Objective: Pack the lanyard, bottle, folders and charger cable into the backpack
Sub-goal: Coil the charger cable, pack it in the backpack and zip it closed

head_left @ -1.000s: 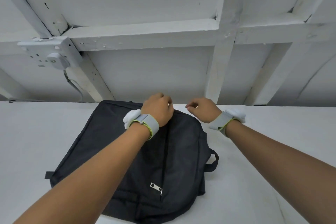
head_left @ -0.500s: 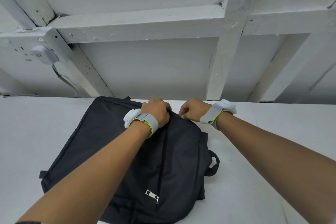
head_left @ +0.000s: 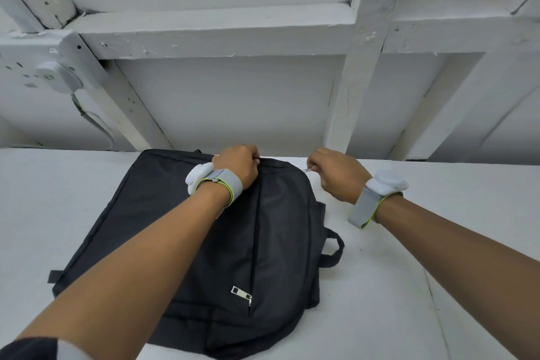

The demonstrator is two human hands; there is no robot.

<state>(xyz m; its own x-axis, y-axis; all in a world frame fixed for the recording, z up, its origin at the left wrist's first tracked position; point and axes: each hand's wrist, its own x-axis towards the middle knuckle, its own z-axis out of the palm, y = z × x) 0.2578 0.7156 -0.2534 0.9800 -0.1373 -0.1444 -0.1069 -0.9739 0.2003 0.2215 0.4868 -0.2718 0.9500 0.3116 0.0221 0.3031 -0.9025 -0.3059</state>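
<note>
Head view, looking down past two bare forearms. A black backpack [head_left: 163,213] lies flat on a white surface [head_left: 409,286], near a white wall [head_left: 233,102]. The left forearm covers part of the bag, and its inside cannot be seen. The left hand [head_left: 238,168] is curled tight on the bag's far top edge, fingertips hidden. The right hand [head_left: 336,175], just off the far right corner, pinches a small metal zipper pull [head_left: 308,169]. A second zipper pull [head_left: 242,293] lies on the front pocket.
</note>
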